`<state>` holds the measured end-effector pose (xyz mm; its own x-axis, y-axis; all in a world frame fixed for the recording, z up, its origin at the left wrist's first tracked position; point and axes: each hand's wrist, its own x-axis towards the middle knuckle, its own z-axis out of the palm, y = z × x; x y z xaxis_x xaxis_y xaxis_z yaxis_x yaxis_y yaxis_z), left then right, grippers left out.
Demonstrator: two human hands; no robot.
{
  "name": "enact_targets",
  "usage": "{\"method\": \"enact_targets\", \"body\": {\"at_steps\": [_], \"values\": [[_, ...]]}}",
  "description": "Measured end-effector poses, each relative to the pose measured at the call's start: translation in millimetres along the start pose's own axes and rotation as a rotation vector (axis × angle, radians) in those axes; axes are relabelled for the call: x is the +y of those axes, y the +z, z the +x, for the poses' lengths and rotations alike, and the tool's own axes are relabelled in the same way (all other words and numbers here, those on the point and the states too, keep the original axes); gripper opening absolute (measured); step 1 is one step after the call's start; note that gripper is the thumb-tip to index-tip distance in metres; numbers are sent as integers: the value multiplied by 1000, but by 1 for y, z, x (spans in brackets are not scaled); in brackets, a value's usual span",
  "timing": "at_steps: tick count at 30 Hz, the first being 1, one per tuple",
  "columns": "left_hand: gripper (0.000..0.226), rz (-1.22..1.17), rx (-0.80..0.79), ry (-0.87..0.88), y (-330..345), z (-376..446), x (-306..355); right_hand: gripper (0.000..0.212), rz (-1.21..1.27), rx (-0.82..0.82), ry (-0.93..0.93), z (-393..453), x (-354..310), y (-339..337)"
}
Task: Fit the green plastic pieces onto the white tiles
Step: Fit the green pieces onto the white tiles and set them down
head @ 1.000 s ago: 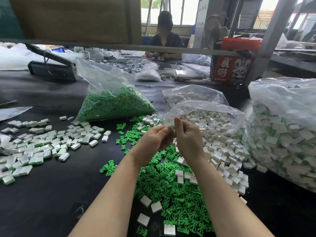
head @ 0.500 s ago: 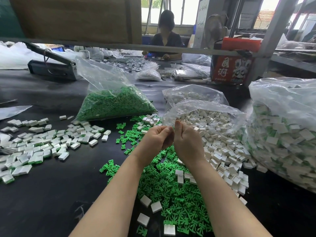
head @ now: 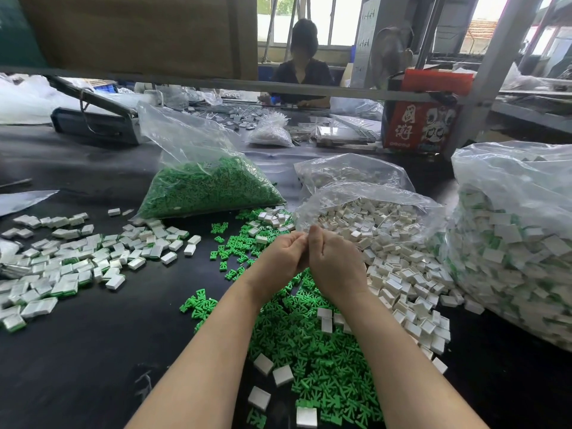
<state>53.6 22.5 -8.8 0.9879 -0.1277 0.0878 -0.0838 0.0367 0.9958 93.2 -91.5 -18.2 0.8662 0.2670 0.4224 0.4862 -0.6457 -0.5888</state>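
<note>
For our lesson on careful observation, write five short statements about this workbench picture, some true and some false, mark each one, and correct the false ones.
1. The two hands, left hand and right hand, are held together above the loose green pieces. True.
2. The bag of green pieces stands to the right of the hands. False: it lies beyond them to the left.
3. The open bag of white tiles lies just beyond the right hand. True.
4. The pile of fitted tiles is on the far right. False: it is spread on the left of the table.
5. The red box sits on the near edge. False: it stands at the far side.
</note>
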Motion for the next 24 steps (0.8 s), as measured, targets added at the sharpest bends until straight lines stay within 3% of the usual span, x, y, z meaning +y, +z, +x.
{"method": "enact_targets", "body": {"at_steps": [24], "values": [[37, 104, 103, -28, 6, 5, -4, 51, -144, -11, -34, 2, 1, -3]]}}
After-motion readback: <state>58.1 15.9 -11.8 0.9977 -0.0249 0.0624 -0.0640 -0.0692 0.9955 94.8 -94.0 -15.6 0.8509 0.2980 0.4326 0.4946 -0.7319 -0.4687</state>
